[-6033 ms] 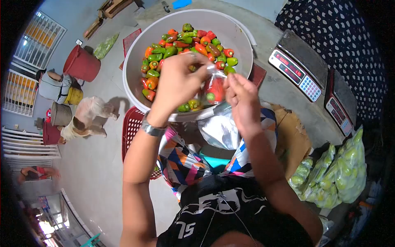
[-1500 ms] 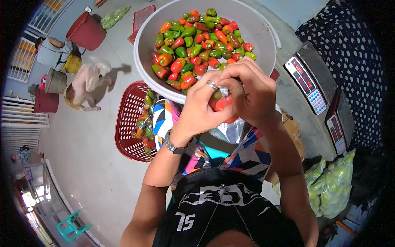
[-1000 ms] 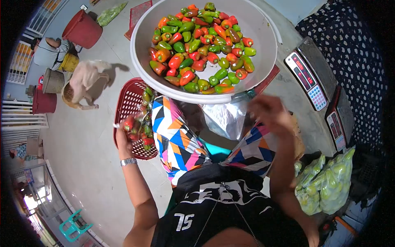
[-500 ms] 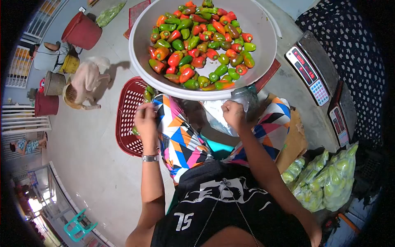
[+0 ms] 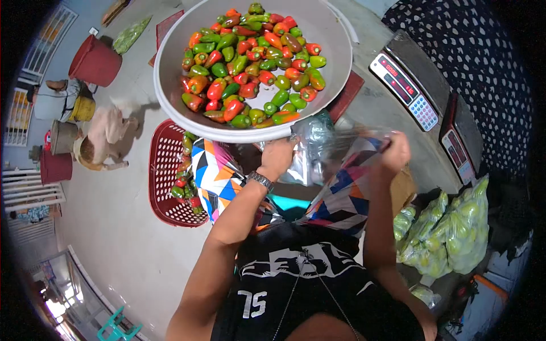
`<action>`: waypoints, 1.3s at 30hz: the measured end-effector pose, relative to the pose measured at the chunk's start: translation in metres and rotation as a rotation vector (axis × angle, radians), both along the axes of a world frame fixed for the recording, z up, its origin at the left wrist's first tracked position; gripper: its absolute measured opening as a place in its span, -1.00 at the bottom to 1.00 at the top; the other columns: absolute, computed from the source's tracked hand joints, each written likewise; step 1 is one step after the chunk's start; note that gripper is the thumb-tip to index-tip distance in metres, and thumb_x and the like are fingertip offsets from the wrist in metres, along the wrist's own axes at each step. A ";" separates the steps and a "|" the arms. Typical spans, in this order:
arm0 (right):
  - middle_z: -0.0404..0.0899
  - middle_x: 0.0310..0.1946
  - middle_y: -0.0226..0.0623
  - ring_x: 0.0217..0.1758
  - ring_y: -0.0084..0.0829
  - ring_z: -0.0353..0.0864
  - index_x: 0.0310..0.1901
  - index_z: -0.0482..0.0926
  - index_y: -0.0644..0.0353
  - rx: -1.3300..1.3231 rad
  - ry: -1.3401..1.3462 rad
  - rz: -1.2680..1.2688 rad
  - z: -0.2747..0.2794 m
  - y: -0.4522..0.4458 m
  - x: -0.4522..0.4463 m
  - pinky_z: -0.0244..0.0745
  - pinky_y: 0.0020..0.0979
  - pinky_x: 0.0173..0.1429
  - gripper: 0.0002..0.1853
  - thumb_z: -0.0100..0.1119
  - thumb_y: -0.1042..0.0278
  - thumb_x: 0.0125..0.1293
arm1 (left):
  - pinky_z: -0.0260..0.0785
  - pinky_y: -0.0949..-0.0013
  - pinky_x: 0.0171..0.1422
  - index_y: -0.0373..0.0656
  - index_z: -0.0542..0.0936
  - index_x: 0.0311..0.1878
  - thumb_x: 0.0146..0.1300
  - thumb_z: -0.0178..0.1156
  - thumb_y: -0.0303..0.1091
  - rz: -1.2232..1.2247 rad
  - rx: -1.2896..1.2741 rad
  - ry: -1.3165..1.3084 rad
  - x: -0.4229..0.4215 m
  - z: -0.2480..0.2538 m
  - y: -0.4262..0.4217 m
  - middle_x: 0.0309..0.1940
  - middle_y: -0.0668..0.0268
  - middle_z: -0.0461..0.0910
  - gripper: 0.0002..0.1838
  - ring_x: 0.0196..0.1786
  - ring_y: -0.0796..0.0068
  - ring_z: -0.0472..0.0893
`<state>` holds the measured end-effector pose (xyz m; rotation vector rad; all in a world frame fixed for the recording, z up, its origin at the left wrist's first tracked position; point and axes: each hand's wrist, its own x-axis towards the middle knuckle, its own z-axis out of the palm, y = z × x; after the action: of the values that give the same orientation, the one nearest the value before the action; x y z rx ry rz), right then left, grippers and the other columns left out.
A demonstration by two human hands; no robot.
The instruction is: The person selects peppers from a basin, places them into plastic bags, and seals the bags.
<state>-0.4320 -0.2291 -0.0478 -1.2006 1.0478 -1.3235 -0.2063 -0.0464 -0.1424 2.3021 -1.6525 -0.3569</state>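
A clear plastic bag (image 5: pixel 318 142) lies between my knees, pulled wide across my lap. My left hand (image 5: pixel 278 160) is closed on its near left side, just below the basin rim. Out to the right, my right hand (image 5: pixel 396 152) pinches the bag's stretched edge; it is slightly blurred. What sits inside the bag is hard to make out. Just beyond my hands is a large white basin (image 5: pixel 164 96) holding many red and green peppers (image 5: pixel 248 90). Beside my left leg stands a red perforated basket (image 5: pixel 156 196) with more peppers in it.
Two digital scales (image 5: pixel 402 85) stand at the right. Bagged green produce (image 5: pixel 467 241) lies below them, near a piece of cardboard (image 5: pixel 402 190). A dog (image 5: pixel 102 139) is on the floor at left, near red tubs (image 5: pixel 95 61) and a seated person (image 5: pixel 56 99). A teal chair (image 5: pixel 118 327) is lower left.
My left hand has moved right from the basket to the bag and closed on it. My right hand has swung outward, stretching the bag. The view has shifted, so the basin sits further left.
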 end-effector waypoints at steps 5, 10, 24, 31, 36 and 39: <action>0.57 -0.38 -0.28 -0.41 -0.48 0.49 -0.30 0.53 0.23 -0.065 -0.326 -0.074 0.116 -0.022 -0.015 0.42 -0.42 -0.25 -0.81 0.01 0.32 0.38 | 0.58 0.03 0.06 -0.04 0.66 0.13 0.19 0.37 -0.23 0.011 -0.071 -0.021 -0.003 0.001 0.004 0.12 -0.04 0.64 -0.58 -0.04 -0.02 0.71; 0.63 -0.08 0.13 -0.12 -0.12 0.63 -0.28 0.48 0.29 0.189 -0.386 0.778 0.150 -0.030 -0.020 0.52 -0.11 0.08 -0.75 -0.08 0.27 0.34 | 0.55 0.05 -0.06 -0.22 0.71 -0.09 0.26 0.37 -0.19 -0.123 0.108 0.218 -0.012 0.079 0.008 -0.20 -0.03 0.70 -0.70 -0.16 0.05 0.72; 0.64 0.02 -0.15 0.11 -0.39 0.56 0.15 0.56 0.33 0.023 0.167 1.027 0.134 0.015 0.059 0.44 -0.38 0.17 -0.50 0.05 0.07 0.39 | 0.20 0.57 -0.37 -0.27 0.67 -0.14 0.44 0.27 -0.43 0.429 -0.756 0.879 -0.017 0.233 -0.019 -0.52 0.61 0.47 -0.90 -0.44 0.79 0.38; 0.63 0.13 -0.11 0.20 -0.39 0.61 0.33 0.43 0.25 -0.576 0.368 0.536 0.144 0.093 0.067 0.55 -0.34 0.19 -0.36 0.43 0.36 0.22 | 0.00 0.53 -0.49 -0.27 0.68 -0.25 0.38 0.37 -0.31 0.415 -0.798 0.540 -0.027 0.228 -0.005 -0.68 0.59 0.24 -0.80 -0.55 0.79 0.17; 0.75 -0.15 -0.20 -0.13 -0.45 0.76 0.15 0.59 0.25 -0.004 0.377 0.598 0.132 0.075 0.065 0.64 -0.40 0.02 -0.61 0.36 0.36 0.33 | -0.04 0.52 -0.50 -0.26 0.71 -0.26 0.36 0.39 -0.34 0.512 -0.797 0.508 -0.013 0.227 0.025 -0.68 0.59 0.21 -0.83 -0.57 0.78 0.15; 0.75 -0.25 -0.25 -0.18 -0.49 0.74 -0.01 0.66 0.32 -0.063 0.250 0.579 0.134 0.087 0.077 0.62 -0.45 -0.02 -0.72 0.37 0.33 0.35 | -0.07 0.57 -0.47 -0.28 0.69 -0.25 0.38 0.38 -0.38 0.552 -0.813 0.530 -0.012 0.222 0.041 -0.65 0.65 0.26 -0.85 -0.53 0.82 0.16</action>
<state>-0.3554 -0.1423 0.0860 -1.5965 0.7442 -0.7725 -0.2186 -0.0056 0.0797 1.7139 -0.6675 -0.1100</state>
